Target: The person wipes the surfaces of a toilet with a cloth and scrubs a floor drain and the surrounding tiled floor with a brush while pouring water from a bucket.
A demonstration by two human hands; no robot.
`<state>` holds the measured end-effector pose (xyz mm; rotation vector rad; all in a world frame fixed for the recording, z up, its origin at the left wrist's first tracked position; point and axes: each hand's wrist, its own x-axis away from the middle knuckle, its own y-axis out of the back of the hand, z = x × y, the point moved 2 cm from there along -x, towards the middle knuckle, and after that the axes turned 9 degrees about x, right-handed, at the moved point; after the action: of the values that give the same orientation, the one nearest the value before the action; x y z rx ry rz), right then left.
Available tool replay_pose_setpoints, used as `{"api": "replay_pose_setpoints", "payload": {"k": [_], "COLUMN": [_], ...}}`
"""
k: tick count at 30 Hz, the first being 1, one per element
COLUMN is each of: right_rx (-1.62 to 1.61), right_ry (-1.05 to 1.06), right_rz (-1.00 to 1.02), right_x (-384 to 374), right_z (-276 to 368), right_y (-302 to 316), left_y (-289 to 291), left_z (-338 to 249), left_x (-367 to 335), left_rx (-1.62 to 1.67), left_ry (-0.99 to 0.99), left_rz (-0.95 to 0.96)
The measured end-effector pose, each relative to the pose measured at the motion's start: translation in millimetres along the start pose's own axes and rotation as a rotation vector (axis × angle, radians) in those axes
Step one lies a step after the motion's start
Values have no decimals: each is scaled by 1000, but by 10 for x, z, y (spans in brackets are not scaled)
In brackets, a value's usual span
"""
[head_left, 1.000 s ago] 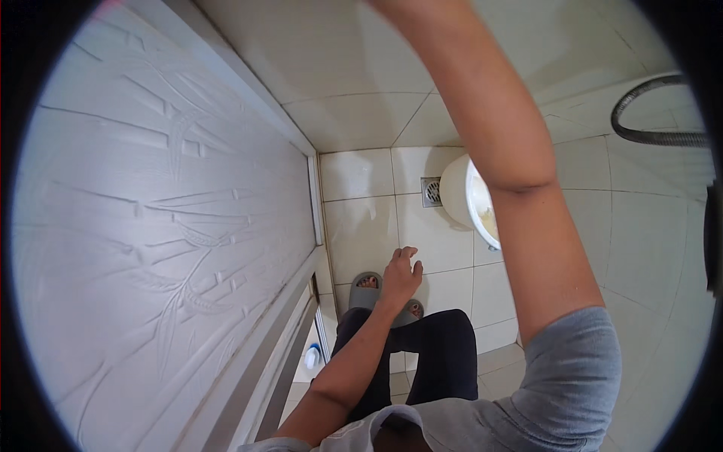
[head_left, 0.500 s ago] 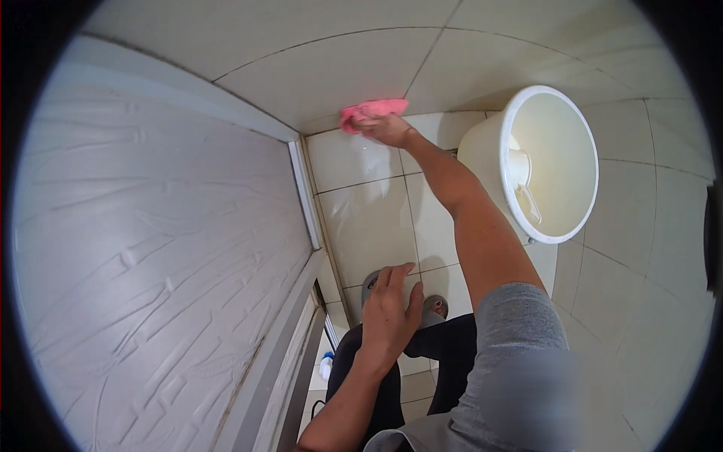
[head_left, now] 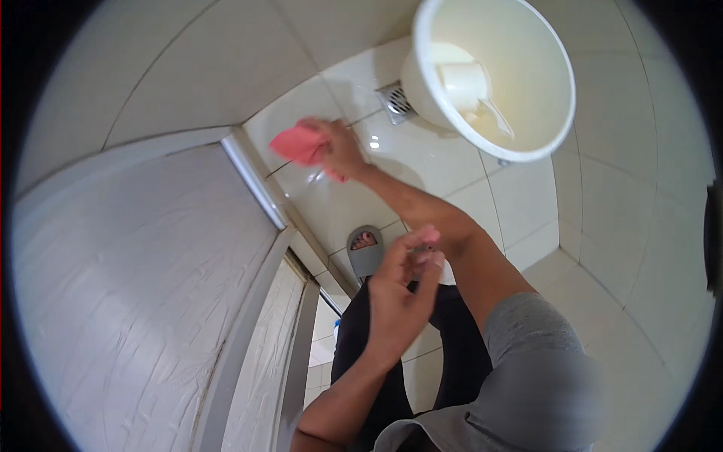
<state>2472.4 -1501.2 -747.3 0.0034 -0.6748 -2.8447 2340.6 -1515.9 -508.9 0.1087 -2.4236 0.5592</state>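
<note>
A bunched pink cloth (head_left: 300,145) is held in my right hand (head_left: 343,153), which is closed on it and slightly blurred by motion. Cloth and hand are over the glossy floor tiles (head_left: 407,162) near the foot of the wall; whether the cloth touches the floor I cannot tell. Nearer to me, my left hand (head_left: 403,290) hovers above my legs, fingers loosely bent and apart from the thumb, with nothing in it.
A white bucket (head_left: 493,154) stands at the far right with a white dipper (head_left: 463,84) inside. Beside its base lies a metal floor drain (head_left: 397,102). A grey textured door panel (head_left: 151,286) and its frame fill the left. My grey slipper (head_left: 366,248) is on the tiles.
My right hand has brought the pink cloth away from the wall's foot, back over the floor. The view has shifted, uncovering the drain. My left hand's fingers have curled more.
</note>
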Motion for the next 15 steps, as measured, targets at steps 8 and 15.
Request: {"api": "replay_pose_setpoints", "payload": {"k": [8, 15], "right_rx": [239, 1278], "right_ry": [-345, -1014], "right_rz": [76, -305], "right_x": [1967, 3758], "right_z": [-658, -12], "right_y": [1114, 4617], "left_y": [-479, -766], "left_z": [51, 146], "left_x": [-1039, -1170], "left_rx": [195, -108], "left_ry": [138, 6], "left_rz": [46, -38]}}
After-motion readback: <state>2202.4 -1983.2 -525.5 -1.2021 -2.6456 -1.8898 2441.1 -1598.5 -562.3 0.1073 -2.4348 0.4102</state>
